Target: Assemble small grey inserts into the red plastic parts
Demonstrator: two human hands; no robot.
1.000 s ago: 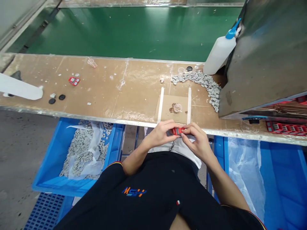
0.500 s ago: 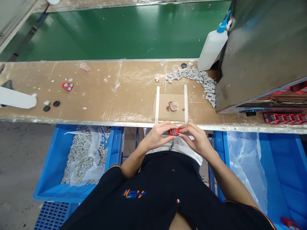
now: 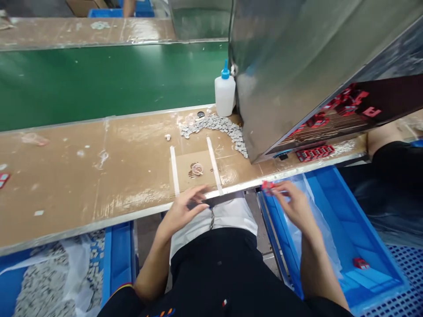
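My right hand (image 3: 295, 206) pinches a small red plastic part (image 3: 267, 187) between thumb and fingers, over the table's front edge near the right blue bin. The part is blurred. My left hand (image 3: 185, 209) holds nothing; its thumb and fingers are apart beside the front edge, just below a cardboard pad (image 3: 183, 163) edged with white strips. On this pad stands a small round cup (image 3: 197, 169) with a thin stick in it. Behind it curves a heap of small grey flat pieces (image 3: 224, 125).
A white squeeze bottle (image 3: 225, 94) stands against a large metal box (image 3: 280, 66). Red parts (image 3: 315, 153) form a row at its base. One red part (image 3: 361, 263) lies in the right blue bin (image 3: 346, 207). Grey pieces fill the left bin (image 3: 119, 259). Another person's arm (image 3: 385, 134) is at far right.
My hands have parted. The right one has carried the red part to the right, toward the blue bin; the left has let go and opened. The view has turned right.
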